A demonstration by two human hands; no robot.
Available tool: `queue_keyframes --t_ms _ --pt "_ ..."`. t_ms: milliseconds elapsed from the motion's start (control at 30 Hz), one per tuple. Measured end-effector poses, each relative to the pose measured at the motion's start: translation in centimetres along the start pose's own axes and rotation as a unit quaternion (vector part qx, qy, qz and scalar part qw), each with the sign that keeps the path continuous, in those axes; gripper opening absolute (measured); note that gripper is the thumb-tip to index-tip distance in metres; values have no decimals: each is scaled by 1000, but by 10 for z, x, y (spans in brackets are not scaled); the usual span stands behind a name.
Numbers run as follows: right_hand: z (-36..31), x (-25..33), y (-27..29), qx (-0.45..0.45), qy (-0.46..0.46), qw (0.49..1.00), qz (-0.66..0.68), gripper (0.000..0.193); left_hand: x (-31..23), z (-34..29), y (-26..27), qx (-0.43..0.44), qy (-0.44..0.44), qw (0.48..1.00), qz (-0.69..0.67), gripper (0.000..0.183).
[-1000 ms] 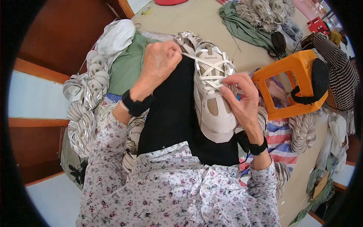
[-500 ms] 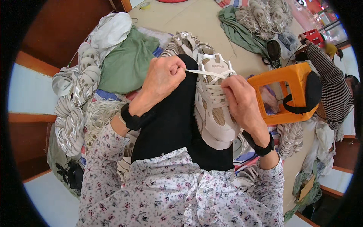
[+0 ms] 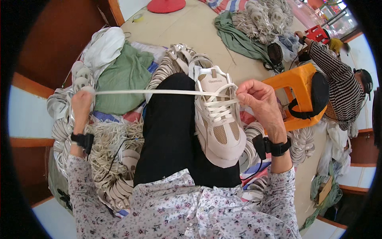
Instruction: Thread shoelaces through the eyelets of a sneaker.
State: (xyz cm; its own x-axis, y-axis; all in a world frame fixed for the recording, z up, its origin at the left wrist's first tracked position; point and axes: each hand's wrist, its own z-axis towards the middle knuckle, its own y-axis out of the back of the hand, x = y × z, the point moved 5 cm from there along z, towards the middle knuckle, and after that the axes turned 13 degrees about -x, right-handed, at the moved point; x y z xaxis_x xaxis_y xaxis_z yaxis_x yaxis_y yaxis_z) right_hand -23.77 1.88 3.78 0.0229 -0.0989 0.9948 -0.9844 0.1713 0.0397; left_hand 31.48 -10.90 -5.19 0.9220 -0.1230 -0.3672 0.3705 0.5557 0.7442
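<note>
since half a second before, your left hand (image 3: pixel 81 104) swung far out left, drawing the white lace (image 3: pixel 159 92) taut; fingers closed on its end. right hand (image 3: pixel 254 95) pinched it at the eyelets of the beige sneaker (image 3: pixel 219 119) on your lap. slack looked nearly gone.

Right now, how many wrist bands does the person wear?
2: one black wrist band on the left hand's wrist, one black wrist band on the right hand's wrist.

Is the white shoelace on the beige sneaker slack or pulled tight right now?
Pulled tight: the white shoelace runs in a straight line from the beige sneaker out to the left hand, while the right hand pinches at the eyelets.
</note>
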Motion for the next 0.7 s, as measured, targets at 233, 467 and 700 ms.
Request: queue_keyframes --t_ms 233,467,700 --pt "1 -4 -8 39 -25 999 -10 12 126 -20 44 30 62 992 108 29" --pt "0 -1 -8 -5 7 1000 -12 12 140 -25 58 -12 55 990 131 31" --pt "10 8 -17 -52 213 956 -195 18 74 -9 19 118 13 988 100 23"
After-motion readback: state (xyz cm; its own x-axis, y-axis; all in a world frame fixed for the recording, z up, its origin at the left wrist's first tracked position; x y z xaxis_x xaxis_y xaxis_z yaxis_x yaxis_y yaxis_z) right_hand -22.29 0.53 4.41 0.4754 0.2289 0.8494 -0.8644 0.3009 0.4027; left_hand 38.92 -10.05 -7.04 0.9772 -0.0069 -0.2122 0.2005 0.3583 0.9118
